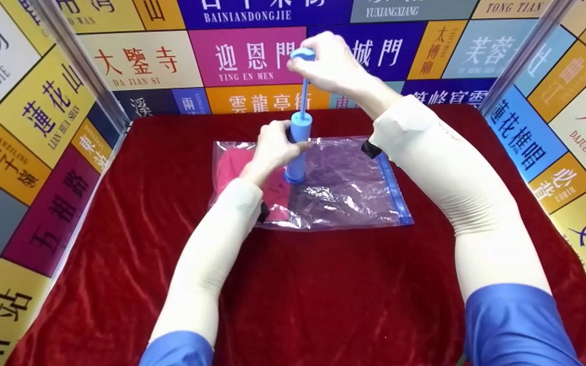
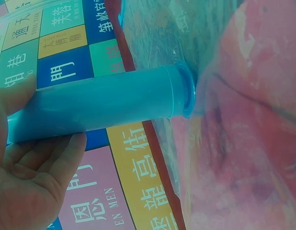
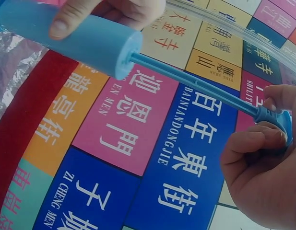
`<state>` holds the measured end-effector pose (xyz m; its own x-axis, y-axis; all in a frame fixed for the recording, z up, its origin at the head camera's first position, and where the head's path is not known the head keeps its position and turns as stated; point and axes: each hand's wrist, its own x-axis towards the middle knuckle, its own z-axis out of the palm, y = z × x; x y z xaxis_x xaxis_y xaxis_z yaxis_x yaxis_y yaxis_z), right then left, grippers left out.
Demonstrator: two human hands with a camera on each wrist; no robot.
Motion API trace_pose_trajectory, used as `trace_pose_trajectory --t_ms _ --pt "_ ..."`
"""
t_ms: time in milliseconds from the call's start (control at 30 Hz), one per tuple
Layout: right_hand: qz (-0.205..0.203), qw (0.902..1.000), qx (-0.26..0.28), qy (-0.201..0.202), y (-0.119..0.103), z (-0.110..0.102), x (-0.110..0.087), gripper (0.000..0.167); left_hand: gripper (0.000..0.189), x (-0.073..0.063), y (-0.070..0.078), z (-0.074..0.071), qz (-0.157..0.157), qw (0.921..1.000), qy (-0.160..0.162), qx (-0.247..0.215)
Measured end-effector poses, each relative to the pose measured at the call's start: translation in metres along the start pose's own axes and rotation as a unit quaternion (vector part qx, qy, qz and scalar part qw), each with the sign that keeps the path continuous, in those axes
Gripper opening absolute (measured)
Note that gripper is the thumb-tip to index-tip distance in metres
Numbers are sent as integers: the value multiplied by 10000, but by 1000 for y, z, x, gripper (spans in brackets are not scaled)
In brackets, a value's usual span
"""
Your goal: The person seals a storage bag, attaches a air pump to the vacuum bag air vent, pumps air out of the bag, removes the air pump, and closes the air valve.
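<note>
A blue hand pump (image 1: 297, 165) stands upright on a clear plastic storage bag (image 1: 346, 203), its base against the film. My left hand (image 1: 276, 145) grips the pump's barrel, thumb on one side and fingers round the other in the left wrist view. Up above, my right hand (image 1: 331, 58) holds the pump's handle (image 3: 277, 122), fingers curled round it. Between handle and barrel a long stretch of the plunger rod (image 3: 191, 84) shows. Inside the bag, on its left side, lies folded pink cloth (image 1: 234, 165), partly hidden behind my left hand and wrist.
The bag's blue zip strip (image 1: 393, 190) runs down its right edge. Dark red velvet cloth (image 1: 323, 295) covers the table. Panels printed with characters (image 1: 252, 56) stand at the back and both sides, with metal posts (image 1: 524, 56) at the corners.
</note>
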<state>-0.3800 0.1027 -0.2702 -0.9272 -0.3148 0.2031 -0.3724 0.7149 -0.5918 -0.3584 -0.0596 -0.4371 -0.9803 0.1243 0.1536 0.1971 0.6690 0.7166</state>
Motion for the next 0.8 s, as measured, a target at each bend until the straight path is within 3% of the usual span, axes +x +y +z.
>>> trace_pose_trajectory --t_ms 433,800 --pt "-49 9983 -391 -418 10 16 -1 42 39 -1 -2 0 83 9999 51 -28" --pt "-386 9955 -624 -592 20 32 -7 42 37 0 -2 0 -30 9999 -19 -106"
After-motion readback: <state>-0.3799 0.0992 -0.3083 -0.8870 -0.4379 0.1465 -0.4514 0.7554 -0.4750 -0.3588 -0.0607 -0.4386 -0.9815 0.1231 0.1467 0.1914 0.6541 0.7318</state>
